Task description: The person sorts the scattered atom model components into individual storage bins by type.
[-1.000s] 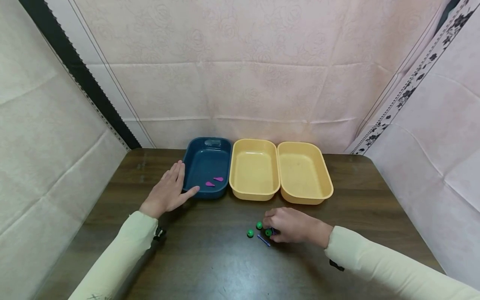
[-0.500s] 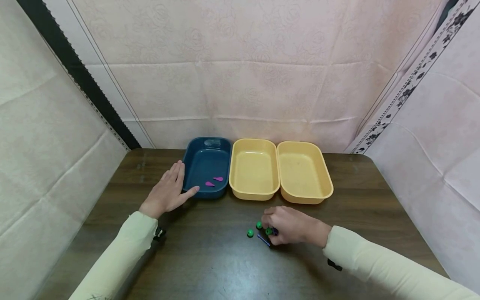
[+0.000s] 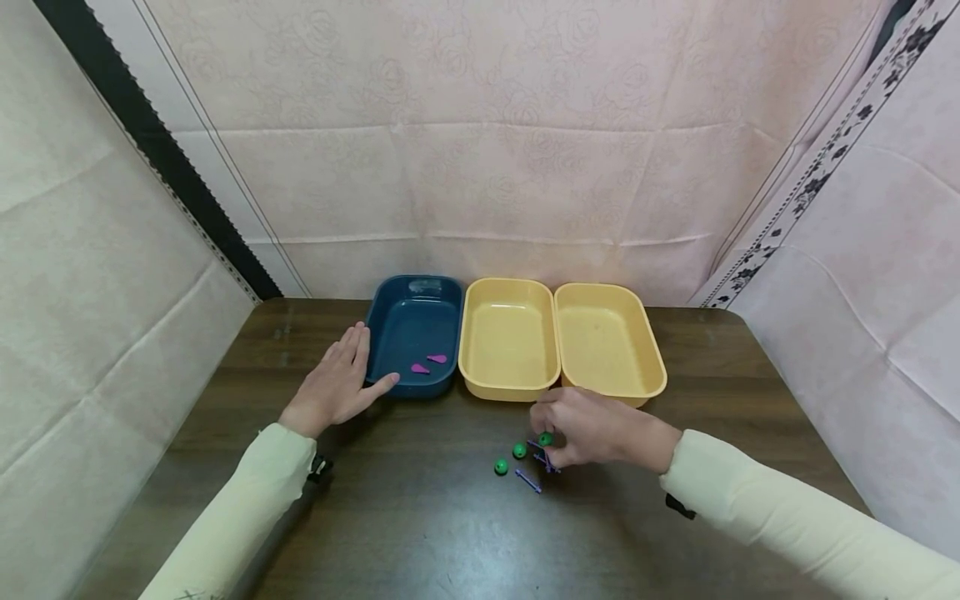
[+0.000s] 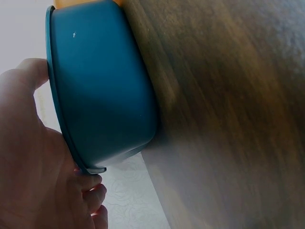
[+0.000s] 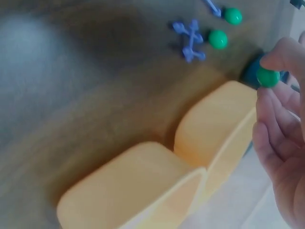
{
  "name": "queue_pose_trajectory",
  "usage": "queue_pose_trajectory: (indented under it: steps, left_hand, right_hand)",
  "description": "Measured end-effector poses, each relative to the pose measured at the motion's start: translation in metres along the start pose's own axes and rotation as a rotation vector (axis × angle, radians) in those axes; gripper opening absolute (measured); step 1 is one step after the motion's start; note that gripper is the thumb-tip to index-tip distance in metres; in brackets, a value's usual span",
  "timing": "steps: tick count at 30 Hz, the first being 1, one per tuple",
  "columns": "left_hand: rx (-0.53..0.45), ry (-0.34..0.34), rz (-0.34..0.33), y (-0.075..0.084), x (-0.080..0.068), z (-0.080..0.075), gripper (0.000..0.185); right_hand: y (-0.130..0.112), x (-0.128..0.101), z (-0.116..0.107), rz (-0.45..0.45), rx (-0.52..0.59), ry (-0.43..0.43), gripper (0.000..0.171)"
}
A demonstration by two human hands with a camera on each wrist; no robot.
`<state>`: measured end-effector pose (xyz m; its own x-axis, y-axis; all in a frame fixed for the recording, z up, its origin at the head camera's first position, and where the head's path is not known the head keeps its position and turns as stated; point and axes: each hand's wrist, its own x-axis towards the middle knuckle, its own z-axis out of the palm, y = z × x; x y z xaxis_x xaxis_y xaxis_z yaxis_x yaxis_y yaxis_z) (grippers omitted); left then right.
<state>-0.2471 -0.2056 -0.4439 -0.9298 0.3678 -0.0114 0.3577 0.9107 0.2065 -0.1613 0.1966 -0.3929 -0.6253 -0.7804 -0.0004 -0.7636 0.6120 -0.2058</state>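
Observation:
My right hand (image 3: 592, 427) pinches a green bead (image 5: 268, 77) between thumb and fingertips, just in front of the yellow bins. Two more green beads (image 3: 519, 451) lie on the table to its left. Below the hand are several small blue-violet sticks with knobbed ends (image 5: 190, 40), most in a cluster and one stick (image 3: 528, 481) apart. My left hand (image 3: 337, 375) rests at the left side of the dark blue bin (image 3: 415, 389), fingers straight, thumb at its front rim. Inside that bin lie two magenta teardrop-shaped pieces (image 3: 420, 368).
A yellow bin (image 3: 510, 333) stands right of the blue one, with a second yellow bin (image 3: 607, 342) beside it. All three line up near the back edge of the brown wooden table (image 3: 420, 517). Pale patterned cloth (image 3: 480, 167) hangs behind and at both sides.
My right hand has lifted the green bead off the pile and moved slightly toward the yellow bins, exposing the blue-violet sticks. The left hand stays in place.

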Motion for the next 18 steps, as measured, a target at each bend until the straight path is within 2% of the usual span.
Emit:
queue_pose_trajectory:
  steps: [18]
  left_hand:
    - [0.003, -0.002, -0.001, -0.001, 0.001, 0.001, 0.106]
  right_hand:
    - [0.02, 0.012, -0.047, 0.015, -0.043, 0.112, 0.015]
